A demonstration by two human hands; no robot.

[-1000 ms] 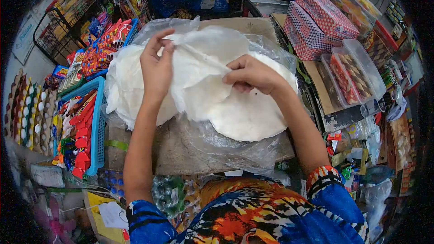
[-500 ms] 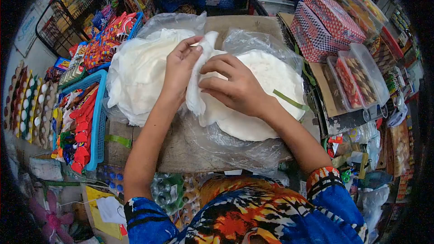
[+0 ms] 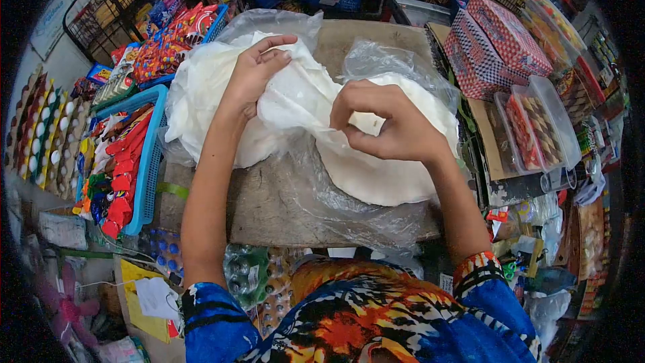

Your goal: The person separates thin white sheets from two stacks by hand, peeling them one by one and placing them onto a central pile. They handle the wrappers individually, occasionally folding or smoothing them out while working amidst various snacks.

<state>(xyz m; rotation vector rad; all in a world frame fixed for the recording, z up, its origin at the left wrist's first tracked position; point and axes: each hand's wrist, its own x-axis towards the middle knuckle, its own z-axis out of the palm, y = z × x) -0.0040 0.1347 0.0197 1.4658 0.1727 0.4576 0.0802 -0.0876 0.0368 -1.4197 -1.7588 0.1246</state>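
Note:
Two stacks of thin white round wrappers lie on clear plastic on a wooden board (image 3: 269, 212). The right stack (image 3: 390, 175) is flat; the left stack (image 3: 201, 104) is rumpled. Both hands pinch one thin white sheet (image 3: 299, 101) lifted between the stacks. My left hand (image 3: 259, 67) grips its upper left edge over the left stack. My right hand (image 3: 386, 124) pinches its right edge above the right stack. The sheet sags and folds between them.
A blue basket (image 3: 144, 181) of red snack packets stands at the left, with more snack packs (image 3: 164, 47) behind it. Checkered red boxes (image 3: 497, 44) and clear tubs of biscuits (image 3: 534, 124) stand at the right. Bottles (image 3: 252, 279) sit below the board's near edge.
The hands were close together over a bunched sheet half a second ago; now they have spread apart, the left one up and left, and the sheet is stretched between them.

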